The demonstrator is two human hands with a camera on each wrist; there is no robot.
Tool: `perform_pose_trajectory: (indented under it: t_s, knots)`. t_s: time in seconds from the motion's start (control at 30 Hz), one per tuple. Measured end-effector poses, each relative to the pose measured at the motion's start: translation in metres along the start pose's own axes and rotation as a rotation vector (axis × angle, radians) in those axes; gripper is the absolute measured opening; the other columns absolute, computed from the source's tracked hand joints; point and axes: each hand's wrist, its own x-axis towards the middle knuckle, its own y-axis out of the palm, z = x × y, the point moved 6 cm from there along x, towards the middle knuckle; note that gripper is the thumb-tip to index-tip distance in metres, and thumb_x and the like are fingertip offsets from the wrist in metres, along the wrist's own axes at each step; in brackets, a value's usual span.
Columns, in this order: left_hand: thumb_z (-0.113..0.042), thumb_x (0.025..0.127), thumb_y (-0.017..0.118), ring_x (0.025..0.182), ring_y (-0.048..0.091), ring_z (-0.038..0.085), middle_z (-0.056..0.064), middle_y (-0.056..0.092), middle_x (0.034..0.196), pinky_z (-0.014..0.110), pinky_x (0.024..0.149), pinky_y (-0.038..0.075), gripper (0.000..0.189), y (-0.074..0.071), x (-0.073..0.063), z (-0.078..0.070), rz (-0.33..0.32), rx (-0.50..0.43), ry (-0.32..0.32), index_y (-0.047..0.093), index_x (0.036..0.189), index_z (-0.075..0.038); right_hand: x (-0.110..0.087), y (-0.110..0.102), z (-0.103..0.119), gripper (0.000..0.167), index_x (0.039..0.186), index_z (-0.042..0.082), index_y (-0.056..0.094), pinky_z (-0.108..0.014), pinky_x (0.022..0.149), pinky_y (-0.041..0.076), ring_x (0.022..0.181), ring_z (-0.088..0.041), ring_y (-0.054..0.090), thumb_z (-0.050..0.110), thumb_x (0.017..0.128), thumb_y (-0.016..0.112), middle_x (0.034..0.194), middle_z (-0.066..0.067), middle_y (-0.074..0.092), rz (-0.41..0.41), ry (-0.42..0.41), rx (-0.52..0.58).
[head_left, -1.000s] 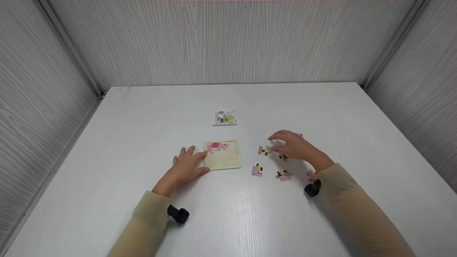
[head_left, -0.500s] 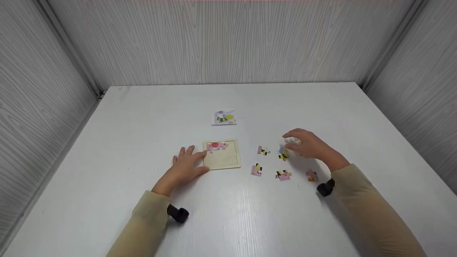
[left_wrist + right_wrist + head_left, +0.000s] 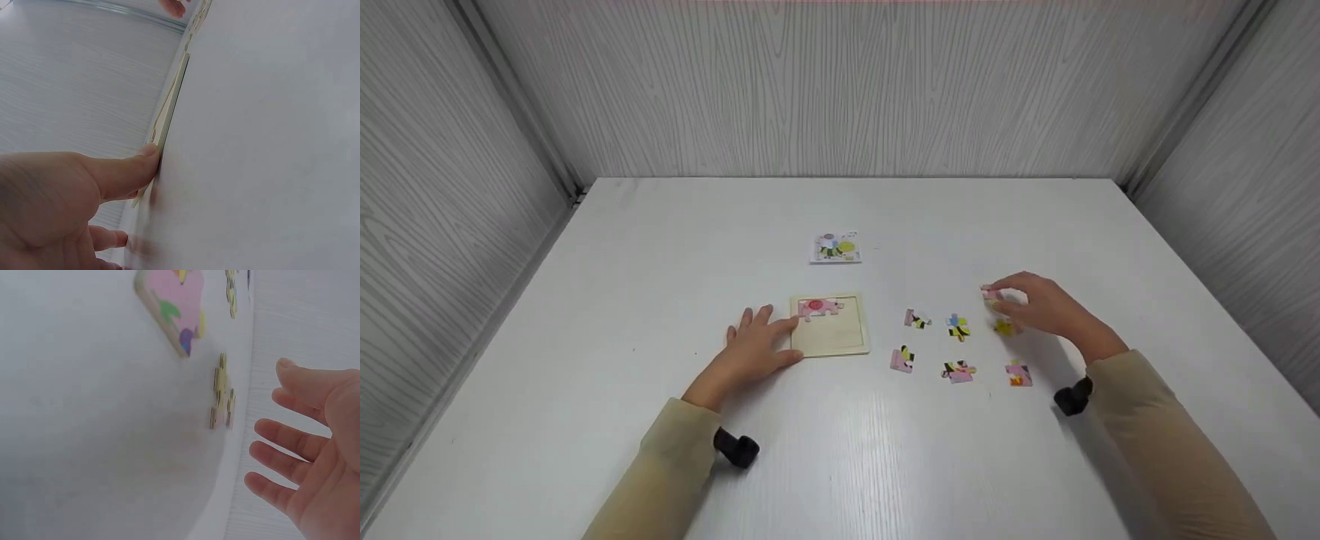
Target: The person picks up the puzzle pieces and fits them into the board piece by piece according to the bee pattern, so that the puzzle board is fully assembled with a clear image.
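Pale wood-grain walls are enclosing a white tabletop. Midway between its left and right edges, a shallow wooden tray is lying flat, with a pink animal section sitting in its far left corner, perhaps tucked there so that two rims are bracing it. The left hand is spreading its fingers loosely, thumb and forefinger touching the tray's left edge without gripping, probably to keep it from sliding. Toward the tabletop's right edge, six loose pieces are lying well apart, likely so that each is showing and can be lifted singly. Beyond them, the right hand is hovering, fingers parted widely and seemingly holding nothing, with thumb and forefinger framing another pink piece; whether they are touching it, I cannot tell. Between the tray and the tabletop's far edge, a picture card is lying face up, seemingly placed to stay in sight.

Compared with a second ago, the right hand is hovering farther toward the tabletop's right edge, leaving the blue-and-yellow piece uncovered; the left hand, tray and card are keeping their places.
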Motion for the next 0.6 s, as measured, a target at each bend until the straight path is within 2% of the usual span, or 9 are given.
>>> perform_pose_trajectory:
  t_s: [0.2,0.4,0.6]
  knots:
    - [-0.035,0.089,0.061,0.137,-0.002,0.046,0.024,0.014,0.151,0.064,0.104,0.0,0.061,0.0,-0.001,-0.001,-0.006,0.006,0.018,0.04,0.142,-0.014,0.004,0.0,-0.016,0.047,0.131,0.005,0.05,-0.058,0.102,0.026,0.129,-0.04,0.031,0.027,0.092,0.059,0.138,-0.022,0.041,0.035,0.075,-0.018]
    - [-0.035,0.089,0.061,0.137,-0.002,0.045,0.024,0.014,0.151,0.063,0.104,-0.001,0.061,0.0,-0.001,0.0,-0.008,0.004,0.016,0.04,0.142,-0.014,0.011,0.001,-0.025,0.05,0.135,0.005,0.045,-0.058,0.102,0.026,0.127,-0.04,0.033,0.028,0.092,0.058,0.14,-0.023,0.037,0.071,0.131,-0.044]
    - [-0.036,0.089,0.061,0.137,-0.002,0.045,0.024,0.014,0.151,0.063,0.104,-0.001,0.061,0.001,0.0,0.002,-0.011,0.01,0.012,0.04,0.142,-0.014,0.019,0.003,-0.024,0.052,0.135,0.002,0.045,-0.057,0.103,0.023,0.129,-0.041,0.029,0.028,0.092,0.059,0.139,-0.024,0.037,0.077,0.096,-0.091]
